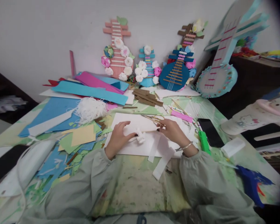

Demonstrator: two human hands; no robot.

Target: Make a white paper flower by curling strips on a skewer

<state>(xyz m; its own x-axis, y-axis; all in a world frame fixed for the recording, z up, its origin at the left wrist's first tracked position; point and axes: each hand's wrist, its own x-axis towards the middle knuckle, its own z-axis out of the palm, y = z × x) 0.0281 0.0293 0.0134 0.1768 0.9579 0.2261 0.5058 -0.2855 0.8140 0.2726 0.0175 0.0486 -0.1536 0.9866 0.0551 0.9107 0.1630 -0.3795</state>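
Note:
A small folded white paper piece [141, 137] sits over a white sheet [126, 150]. My left hand [119, 137] is beside it, thumb and forefinger spread apart, the thumb tip at the paper's left edge. My right hand [172, 130] is closed with its fingertips on a thin tan stick [151, 131], which runs left to the paper piece. Gold-handled scissors [151, 118] lie by the right fingers, blades pointing left; whether these fingers also hold them I cannot tell. White paper strips [163, 164] reach over the sheet's near edge.
Left are a white string heap [90, 109], coloured paper scraps [83, 136] and a turquoise sheet [90, 92]. Brown strips [147, 97] lie behind. To the right are a phone [210, 132], a green tool [203, 141] and a blue glue gun [253, 183]. Decorated paper lutes [174, 74] lean on the wall.

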